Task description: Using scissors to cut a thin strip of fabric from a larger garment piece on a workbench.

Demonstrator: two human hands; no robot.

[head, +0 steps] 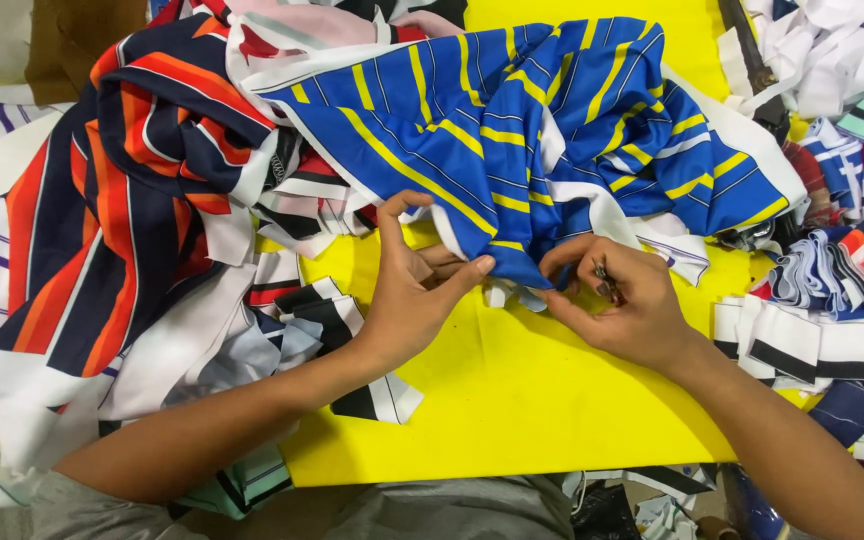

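On the left a heap of orange and navy striped cloth [122, 200] lies untouched. The left hand [414, 290] pinches the lower edge of the blue cloth with yellow stripes [542, 130], which is bunched at the middle of the yellow surface [512, 400]. The right hand [624, 300] has its fingers closed around a small metal cutter [605, 281] right at that edge. Trimming looks mid-way: cut strips [812, 340] pile up at right, much cloth remains.

Striped garment [552, 130] bunched at worktop [512, 400] centre-back, both hands at its near edge. Second garment [112, 200] heaped left of it. Folded collar pieces [812, 340] stacked right; fabric scraps [832, 50] far right, behind them.
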